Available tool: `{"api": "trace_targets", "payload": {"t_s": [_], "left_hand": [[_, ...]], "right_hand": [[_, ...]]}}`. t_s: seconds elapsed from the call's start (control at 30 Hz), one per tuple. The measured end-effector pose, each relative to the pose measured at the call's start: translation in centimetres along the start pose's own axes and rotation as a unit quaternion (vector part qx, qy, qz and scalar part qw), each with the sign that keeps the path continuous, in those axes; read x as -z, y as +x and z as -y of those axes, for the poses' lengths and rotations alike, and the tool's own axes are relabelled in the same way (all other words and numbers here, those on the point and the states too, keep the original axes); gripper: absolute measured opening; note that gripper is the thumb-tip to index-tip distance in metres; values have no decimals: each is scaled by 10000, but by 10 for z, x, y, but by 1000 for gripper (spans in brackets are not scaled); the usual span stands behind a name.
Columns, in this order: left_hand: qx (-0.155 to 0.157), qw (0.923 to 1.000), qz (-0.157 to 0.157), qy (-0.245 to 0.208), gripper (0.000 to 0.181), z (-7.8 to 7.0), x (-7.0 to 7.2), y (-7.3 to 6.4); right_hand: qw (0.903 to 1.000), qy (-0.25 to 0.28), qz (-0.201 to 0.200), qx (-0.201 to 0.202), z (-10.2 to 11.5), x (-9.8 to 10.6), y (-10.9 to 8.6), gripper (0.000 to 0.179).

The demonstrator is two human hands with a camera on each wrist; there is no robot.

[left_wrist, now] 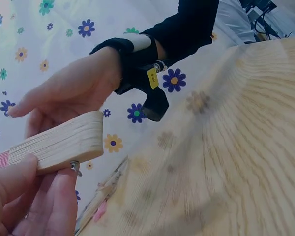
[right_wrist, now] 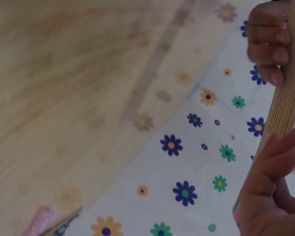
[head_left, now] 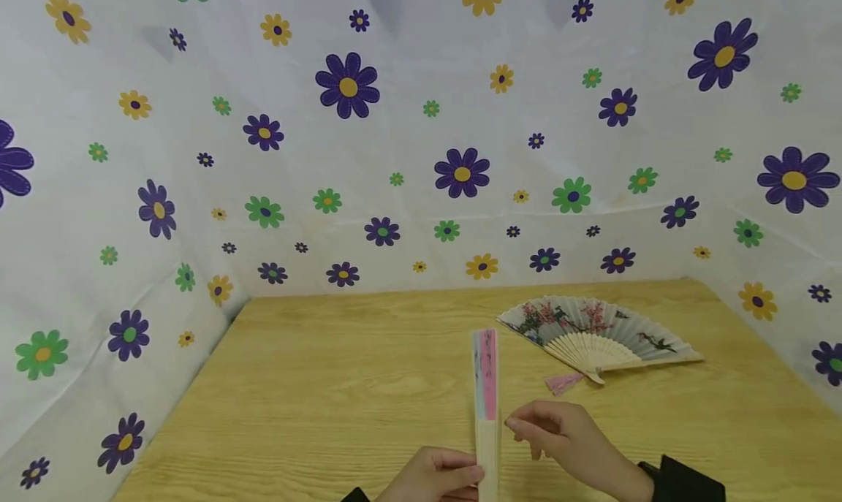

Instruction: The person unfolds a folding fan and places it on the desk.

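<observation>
While left hand (head_left: 439,476) pinches folded hand fan (head_left: 487,396) above bench (head_left: 316,392), right hand (head_left: 569,440) hovers just beside, fingers (head_left: 541,410) loosely bent, holding nothing. Firm pinch near metal loop (left_wrist: 75,167), light touch on ribs (left_wrist: 64,140) probably works best, tbh.

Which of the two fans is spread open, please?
The open fan is the one lying on the table, with flowering branches on its leaf and a pink tassel beside it. The other fan, in the left hand, is folded narrow.

Folded fan (head_left: 488,376), lower centre: pink, pale blue. Spread fan (head_left: 601,334), right: grey, pink-blossomed. Backdrop (head_left: 395,140), top: white, purple/green/yellow floral.
</observation>
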State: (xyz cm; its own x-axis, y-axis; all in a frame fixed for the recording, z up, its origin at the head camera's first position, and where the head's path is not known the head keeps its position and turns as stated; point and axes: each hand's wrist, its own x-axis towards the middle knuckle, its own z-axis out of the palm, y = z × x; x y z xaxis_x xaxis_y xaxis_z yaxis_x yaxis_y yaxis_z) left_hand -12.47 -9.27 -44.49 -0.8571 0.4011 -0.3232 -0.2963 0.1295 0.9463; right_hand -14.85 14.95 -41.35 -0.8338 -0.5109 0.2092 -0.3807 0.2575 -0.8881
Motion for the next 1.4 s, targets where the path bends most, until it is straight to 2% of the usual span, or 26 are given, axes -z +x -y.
{"api": "trace_targets", "payload": {"t_s": [0.07, 0.13, 0.27, 0.37, 0.53, 0.67, 0.8, 0.93, 1.13, 1.3, 1.4], "left_hand": [[-11, 9999, 45, -90, 31, -1, -4, 2], [-158, 9998, 112, -66, 29, -3, -8, 4], [-618, 9974, 54, 378, 24, -5, -12, 7], [-701, 9966, 3, 428, 22, -6, -12, 8], [-660, 9977, 110, -79, 26, -5, -13, 8], [-699, 9973, -13, -237, 26, -3, -14, 8], [-733, 9969, -122, -248, 26, -2, -13, 8], [-766, 9967, -116, -245, 27, -1, -13, 8], [-770, 9968, -168, -134, 26, 2, -12, 8], [-712, 9968, -367, -31, 26, 3, -10, 8], [-727, 9967, -362, 7, 26, 2, -9, 8]], "right_hand": [[9952, 583, 303, -730, -1, -4, 2, 32], [9921, 743, 413, -926, -2, -10, 4, 32], [9885, 763, 138, -1295, -1, -22, 5, 29], [9856, 742, -7, -1518, 0, -24, 6, 31], [9900, 491, -123, -1317, 0, -22, 9, 36], [9902, 144, -313, -1355, -1, -20, 10, 42], [9879, -18, -433, -1492, -2, -18, 9, 46], [9884, -172, -457, -1435, -1, -17, 9, 49], [9857, -783, -574, -1375, 1, -15, 9, 53], [9841, -821, -710, -1405, -1, -11, 7, 52], [9836, -839, -751, -1409, -3, -10, 6, 53]]}}
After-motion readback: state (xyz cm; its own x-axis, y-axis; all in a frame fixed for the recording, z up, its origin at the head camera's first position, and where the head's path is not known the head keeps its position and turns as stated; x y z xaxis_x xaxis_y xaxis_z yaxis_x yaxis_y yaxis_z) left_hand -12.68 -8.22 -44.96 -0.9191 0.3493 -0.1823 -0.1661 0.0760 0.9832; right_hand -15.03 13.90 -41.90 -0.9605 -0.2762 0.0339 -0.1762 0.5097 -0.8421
